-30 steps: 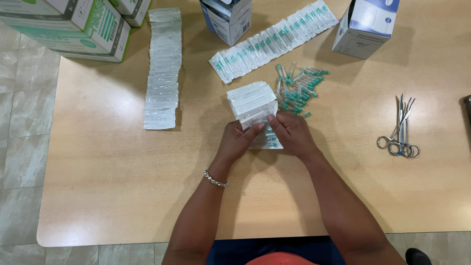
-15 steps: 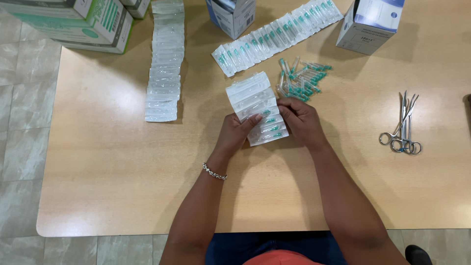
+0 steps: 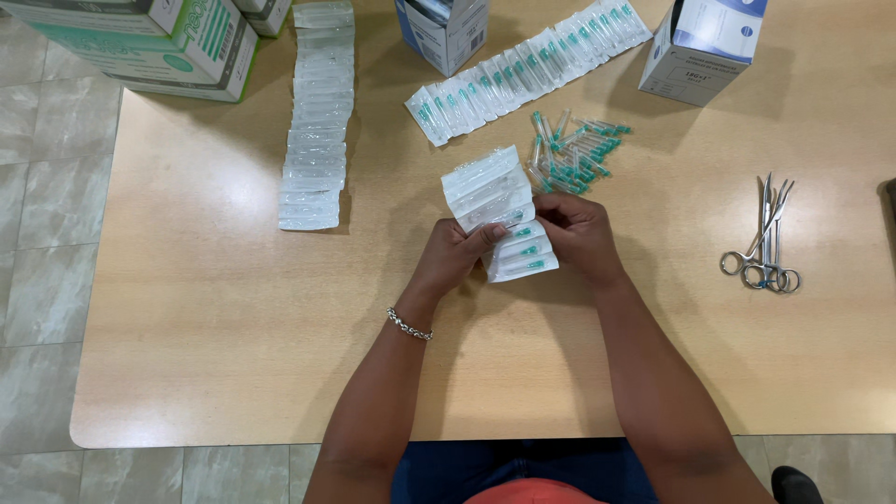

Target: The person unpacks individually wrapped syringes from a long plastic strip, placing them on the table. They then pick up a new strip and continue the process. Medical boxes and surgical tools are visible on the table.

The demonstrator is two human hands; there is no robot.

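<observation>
1. Step in hand: I'm working a folded strip of blister packs (image 3: 499, 215), each w/ a green-hubbed needle inside. It lies mid-surface, just in front of me, near end under my fingers.
2. My left hand (image 3: 450, 259) pinches the strip's left edge, thumb on top. My right hand (image 3: 579, 233) is closed on the right edge, fingertips curled in at one pack. Both hands narrow, gripping the strip; looks like I'm peeling or tearing one pack open, though the exact seam is hidden by my fingers.
3. Next move, as I judge it: a small, steady pull apart w/ the left hand anchoring, so only one pack gives and the needle doesn't jump out.
4. Just beyond the strip: a loose pile of capped green needles (image 3: 574, 149), touching or nearly touching its far end.
5. Further back: a long flat row of sealed needle packs (image 3: 527, 70), and to the left a second strip of clear packs (image 3: 317, 121).
6. Boxes at the far edge: blue-white box (image 3: 439, 33), white-blue box (image 3: 705, 47), green-white cartons (image 3: 140, 42) at the corner.
7. Right side, well apart: steel scissors and forceps (image 3: 761, 243).
8. Surface (image 3: 233, 327) is pale wood laminate w/ rounded corners; floor (image 3: 42, 280) is grey-beige tile.
</observation>
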